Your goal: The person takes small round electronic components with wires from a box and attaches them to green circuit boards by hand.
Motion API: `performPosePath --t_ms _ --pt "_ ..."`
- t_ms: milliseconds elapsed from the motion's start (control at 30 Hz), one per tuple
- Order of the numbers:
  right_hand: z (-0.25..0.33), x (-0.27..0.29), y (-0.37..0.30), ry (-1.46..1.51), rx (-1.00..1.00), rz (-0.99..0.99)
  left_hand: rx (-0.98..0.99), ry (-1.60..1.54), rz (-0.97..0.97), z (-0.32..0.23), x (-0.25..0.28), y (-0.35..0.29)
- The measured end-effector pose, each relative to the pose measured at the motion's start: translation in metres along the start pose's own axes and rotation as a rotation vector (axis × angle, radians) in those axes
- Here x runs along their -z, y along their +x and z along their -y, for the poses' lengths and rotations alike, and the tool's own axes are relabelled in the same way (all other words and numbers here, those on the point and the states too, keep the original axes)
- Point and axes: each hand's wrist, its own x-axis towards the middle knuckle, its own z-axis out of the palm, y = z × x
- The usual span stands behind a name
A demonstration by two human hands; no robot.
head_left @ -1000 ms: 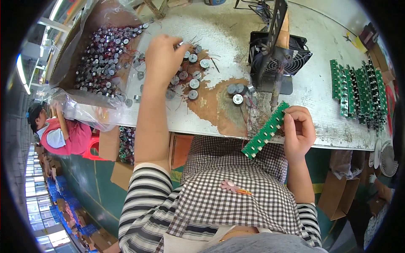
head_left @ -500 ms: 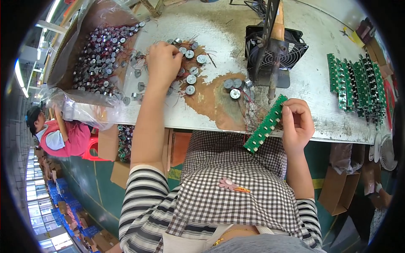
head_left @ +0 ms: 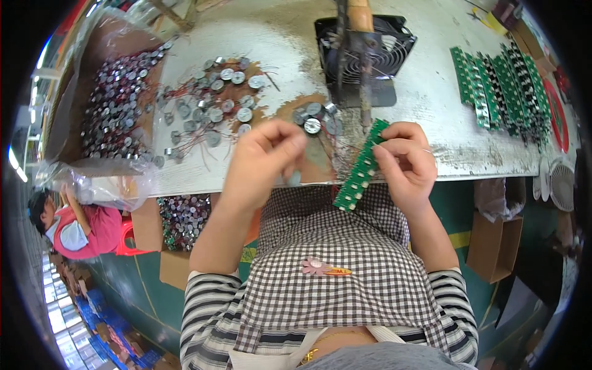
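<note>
Well on the near side of the black fan, the right hand pinches a green circuit strip. Near-left of the fan, the left hand is curled, its grip too blurred to tell; small motors lie left of the fan.

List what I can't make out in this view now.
All in the head view:
Left hand: blur and its own fingers hide whether it grips the small grey piece.
Green circuit strip: the right hand covers part of its upper edge.
Fan: partly behind the dark upright bar.
Wooden handle: top edge cuts it off.
Heaped round metal parts: too small to count.
</note>
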Motion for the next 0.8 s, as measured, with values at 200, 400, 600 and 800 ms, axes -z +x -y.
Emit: performPosePath --t_ms 200,400,600,800 --pt "0.001 -0.006 -0.008 0.144 -0.013 -0.021 0.005 0.119 0.091 0.028 -0.034 0.000" --pt "0.001 -0.003 -0.010 0.115 -0.003 -0.016 -0.435 0.438 0.062 0.034 -0.042 0.016" --pt "0.003 0.000 -0.002 0.006 0.018 -0.001 -0.132 0.154 0.076 0.025 -0.055 0.021" --pt "0.008 -0.004 0.006 0.025 -0.027 -0.053 -0.181 0.136 0.049 0.023 -0.058 0.026"
